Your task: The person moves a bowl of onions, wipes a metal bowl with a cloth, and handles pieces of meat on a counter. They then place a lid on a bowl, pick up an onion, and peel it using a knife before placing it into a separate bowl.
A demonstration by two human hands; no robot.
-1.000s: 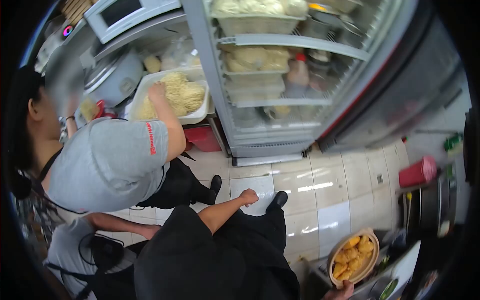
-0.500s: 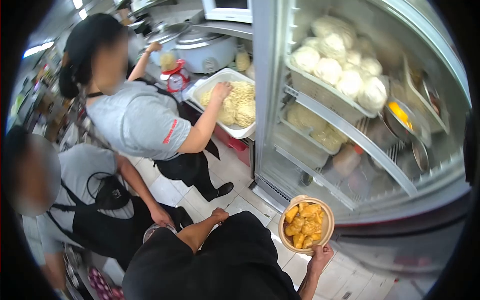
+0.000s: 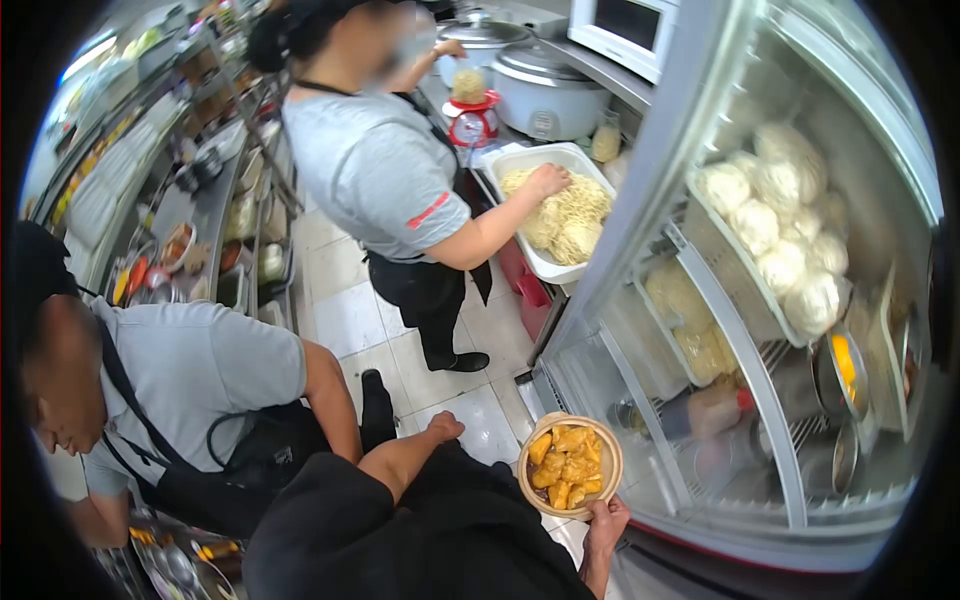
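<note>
My right hand (image 3: 606, 521) grips the lower right edge of a tan clay pot (image 3: 612, 447), thumb up at the rim. Glossy yellow-brown chunks of food (image 3: 568, 466) in dark sauce lie inside it. The pot is held out in front of the glass-doored fridge (image 3: 640, 450). My left hand (image 3: 446, 427) hangs over the tiled floor, its fingers curled into a loose fist with nothing showing in them.
A co-worker (image 3: 380, 170) reaches into a white tub (image 3: 535, 262) of noodles (image 3: 560, 215), beside a red scale (image 3: 473, 124) and rice cookers (image 3: 545, 95). Another person (image 3: 200, 350) bends close on my left. Wrapped white bundles (image 3: 780, 220) fill a fridge basket.
The view has turned left, so the co-worker, tub and fridge sit farther right. The pot, still in my right hand, appears farther left and lower. The person on my left bends down more.
</note>
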